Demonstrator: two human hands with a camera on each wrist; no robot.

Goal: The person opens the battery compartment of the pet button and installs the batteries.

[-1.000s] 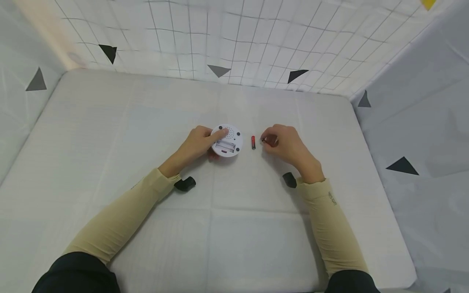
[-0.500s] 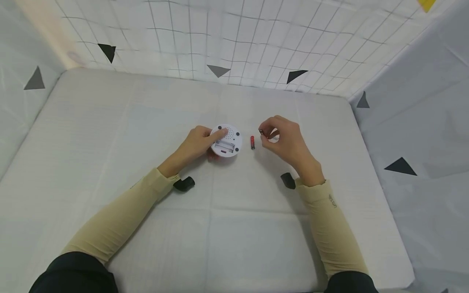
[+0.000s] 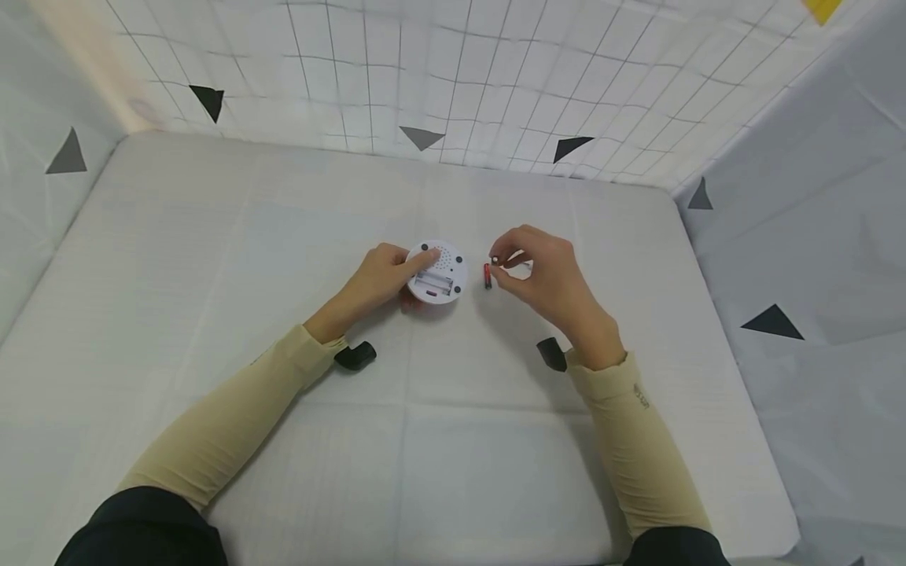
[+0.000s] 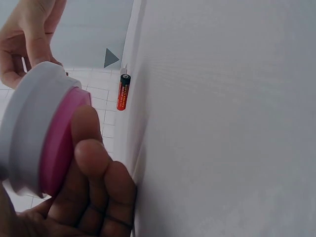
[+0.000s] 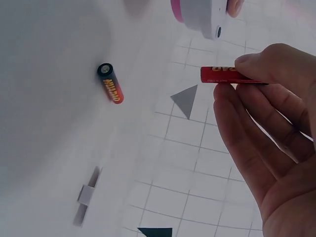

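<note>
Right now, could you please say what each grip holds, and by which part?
The left grip holds the round device by its edge, thumb on top; the right grip pinches a battery by its sides.

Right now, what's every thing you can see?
Round device: 1, white and pink, in the left hand
Held battery: 1, red where visible, in the right hand
Loose battery: 1, red and black, on the table
Small piece: 1, white, on the table
Table: 1, white, under the hands
Wall sheets: 3, whitish, left, back, right
Triangles: at least 6, black or grey, on the wall sheets
Patch: 1, yellow, head view's top right
Wrist pieces: 2, black, one near each hand
Sleeves: 2, tan, one behind each hand
Upper sleeves: 2, black, head view's bottom edge
Hands: 2, bare, over the table
</note>
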